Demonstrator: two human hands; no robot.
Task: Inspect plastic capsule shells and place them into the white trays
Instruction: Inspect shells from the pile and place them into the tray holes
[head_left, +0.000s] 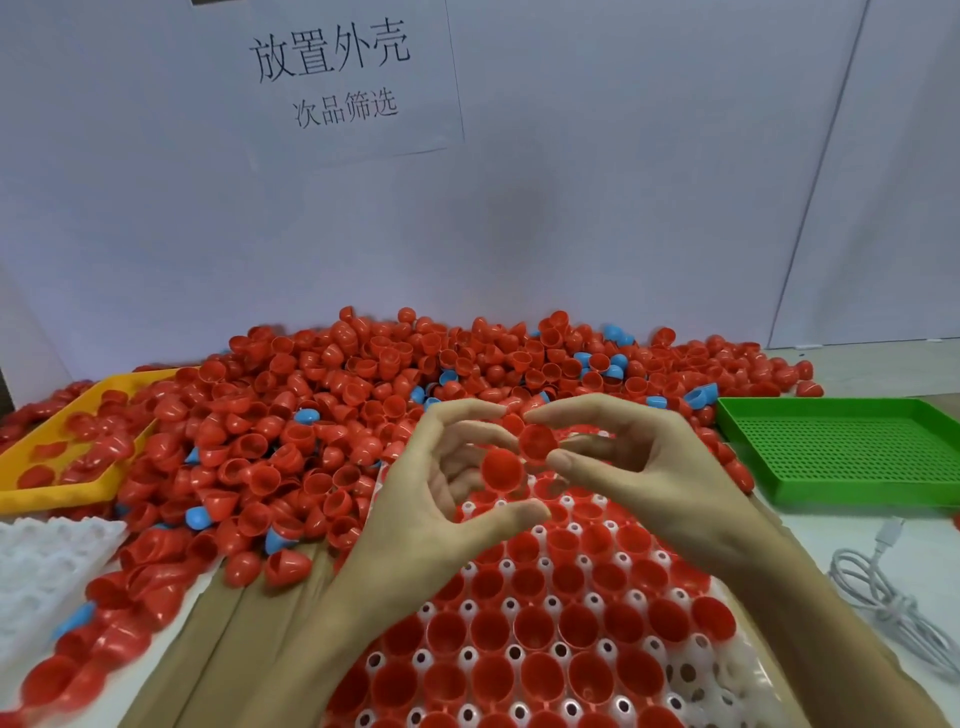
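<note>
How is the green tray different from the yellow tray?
The green tray lies on the right and holds no shells; the yellow tray lies on the left with red shells inside. The green tray's perforated floor shows, while the shell pile spills over the yellow tray's edge. Both are shallow plastic trays.

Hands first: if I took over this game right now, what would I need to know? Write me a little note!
Left hand: holds a red shell, fingers curled round it.
Right hand: pinches another red shell, open side showing.
White tray under the hands: most pockets hold red shells; a few near its right edge look empty.
Pile of red and some blue shells waits behind.
Spare white tray lies at left.
Left to do: check both held shells, seat them, keep going.
</note>
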